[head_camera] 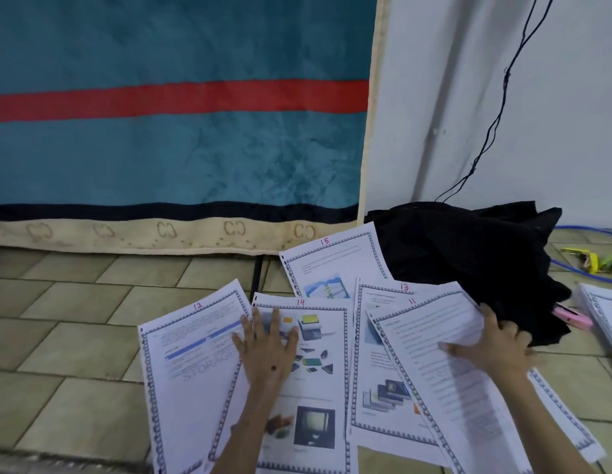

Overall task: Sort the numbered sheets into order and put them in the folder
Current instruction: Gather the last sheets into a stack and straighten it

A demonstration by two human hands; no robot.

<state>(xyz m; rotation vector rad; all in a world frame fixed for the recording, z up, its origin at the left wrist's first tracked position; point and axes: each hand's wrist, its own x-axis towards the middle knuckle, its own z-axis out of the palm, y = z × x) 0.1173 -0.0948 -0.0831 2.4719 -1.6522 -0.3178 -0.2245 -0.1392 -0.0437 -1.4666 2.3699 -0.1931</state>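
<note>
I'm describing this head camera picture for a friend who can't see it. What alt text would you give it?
A person's left hand presses flat on sheet 14 while the right hand grips sheet 11, among numbered sheets 12, 13 and 15 spread on a tiled floor. Behind lie a black cloth and a teal blanket.

1. The numbered sheets (308,371) are white with a grey-blue patterned border and pink handwritten numbers.
2. The hanging blanket (174,131) is teal with one red stripe, a dark navy band and a beige hem printed with a repeating double-C motif.
3. The floor tiles (75,319) are olive-beige.
4. The bundled cloth (468,261) is black.
5. The hose (585,230) is blue.
6. The wall (554,114) is white.
</note>
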